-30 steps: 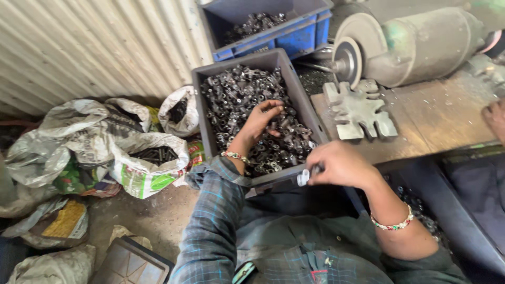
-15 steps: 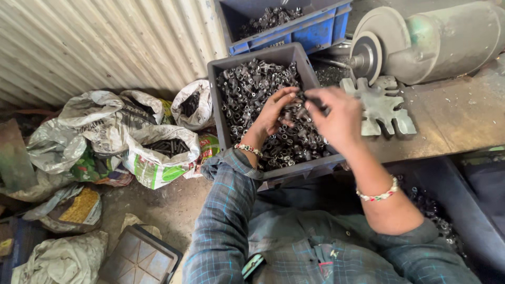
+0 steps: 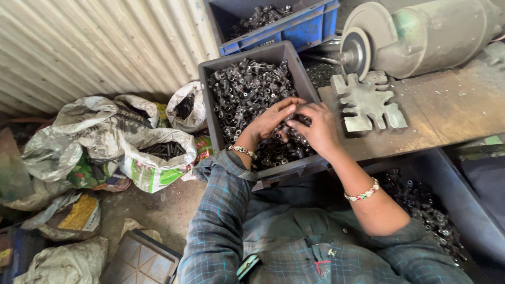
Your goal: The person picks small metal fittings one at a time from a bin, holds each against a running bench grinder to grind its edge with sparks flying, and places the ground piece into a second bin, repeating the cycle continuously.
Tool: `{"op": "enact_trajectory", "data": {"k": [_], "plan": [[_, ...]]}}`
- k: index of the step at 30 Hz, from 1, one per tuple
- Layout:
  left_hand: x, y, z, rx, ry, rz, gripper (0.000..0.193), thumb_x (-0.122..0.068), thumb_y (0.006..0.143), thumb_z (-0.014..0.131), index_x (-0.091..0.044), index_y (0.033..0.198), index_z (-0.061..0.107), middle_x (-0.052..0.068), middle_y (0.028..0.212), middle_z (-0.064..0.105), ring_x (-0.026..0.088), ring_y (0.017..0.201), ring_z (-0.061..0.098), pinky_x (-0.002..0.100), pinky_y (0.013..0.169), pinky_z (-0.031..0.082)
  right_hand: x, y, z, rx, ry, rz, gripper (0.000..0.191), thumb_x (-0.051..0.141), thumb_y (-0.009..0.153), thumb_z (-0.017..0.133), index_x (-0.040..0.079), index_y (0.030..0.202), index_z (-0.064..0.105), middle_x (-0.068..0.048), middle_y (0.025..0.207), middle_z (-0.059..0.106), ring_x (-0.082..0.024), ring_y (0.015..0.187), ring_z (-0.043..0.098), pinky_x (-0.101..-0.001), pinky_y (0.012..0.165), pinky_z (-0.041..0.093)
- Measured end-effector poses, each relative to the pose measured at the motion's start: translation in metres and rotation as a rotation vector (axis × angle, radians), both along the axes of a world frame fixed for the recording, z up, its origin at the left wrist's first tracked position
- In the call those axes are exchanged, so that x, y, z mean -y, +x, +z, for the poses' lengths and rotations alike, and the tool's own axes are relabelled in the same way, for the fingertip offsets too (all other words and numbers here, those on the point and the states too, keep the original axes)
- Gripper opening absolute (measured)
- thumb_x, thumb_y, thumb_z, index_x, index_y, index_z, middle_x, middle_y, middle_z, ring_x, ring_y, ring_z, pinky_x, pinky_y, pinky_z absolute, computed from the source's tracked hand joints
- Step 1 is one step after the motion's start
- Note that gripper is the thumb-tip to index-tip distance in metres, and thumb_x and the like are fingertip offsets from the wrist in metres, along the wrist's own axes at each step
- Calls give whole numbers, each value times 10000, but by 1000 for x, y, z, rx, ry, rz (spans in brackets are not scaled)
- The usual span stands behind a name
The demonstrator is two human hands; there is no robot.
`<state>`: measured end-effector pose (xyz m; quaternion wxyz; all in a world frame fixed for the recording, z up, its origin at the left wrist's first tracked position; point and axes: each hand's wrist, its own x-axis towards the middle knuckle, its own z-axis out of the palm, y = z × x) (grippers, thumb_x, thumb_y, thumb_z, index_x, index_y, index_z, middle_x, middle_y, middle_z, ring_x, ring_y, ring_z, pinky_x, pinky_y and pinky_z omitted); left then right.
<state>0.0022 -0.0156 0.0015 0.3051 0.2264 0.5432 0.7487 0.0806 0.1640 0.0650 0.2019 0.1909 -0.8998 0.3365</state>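
A grey plastic crate [image 3: 206, 100] heaped with small dark metal parts [image 3: 247, 84] sits in front of me. Both my hands are down on the pile near its front right. My left hand [image 3: 269, 122], with a plaid sleeve and a beaded bracelet, curls its fingers into the parts. My right hand [image 3: 317, 129], bare-armed with a bracelet, meets it fingertip to fingertip, and together they pinch small parts that the fingers mostly hide.
A blue crate [image 3: 310, 29] of similar parts stands behind. To the right, a wooden bench [image 3: 452, 110] carries a notched metal plate [image 3: 368, 102] and a grinder motor [image 3: 436, 31]. Open sacks [image 3: 158, 158] lie at left by a corrugated wall [image 3: 79, 47]. A dark bin [image 3: 421, 205] of parts sits lower right.
My right hand moved from the crate's front edge up into the pile to meet my left hand. The left hand stayed in the crate, shifting slightly.
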Motion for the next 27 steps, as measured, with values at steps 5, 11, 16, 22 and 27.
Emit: {"op": "enact_trajectory", "data": {"k": [5,11,16,22,27], "plan": [[-4,1,0,-57,-22,10,670,-533,971,634,-91,1450,478,88,1147,606,156,832,673,289,507,612,-33,3,0,-118,-191,-67,285,180,791,867,76,1032,753,-91,1018,745,-284,963,685,-403,873,536],[-4,-6,-1,-11,-59,163,615,-526,982,612,-88,1407,535,95,1102,663,174,699,607,304,500,611,-153,-28,-2,-87,165,-442,253,232,861,872,89,1044,770,-116,931,749,-353,899,667,-457,887,481],[-9,-12,-7,32,-71,192,580,-489,974,615,-75,1374,546,94,1081,661,171,844,665,326,501,632,-178,-51,-30,-76,222,-417,276,287,854,870,75,1005,776,-127,865,749,-331,825,690,-480,1015,441],[-7,-16,-11,29,-93,248,579,-482,965,628,-73,1366,550,88,1070,657,163,868,673,331,507,643,-163,-74,-21,127,-14,-559,308,304,745,926,87,909,781,-106,783,742,-266,708,718,-389,737,546],[-11,-22,-15,52,-84,243,582,-479,963,641,-61,1357,551,98,1075,656,151,827,652,327,492,630,-156,-89,-9,135,21,-652,310,315,731,953,86,868,795,-106,753,751,-259,693,719,-388,709,547]]}}
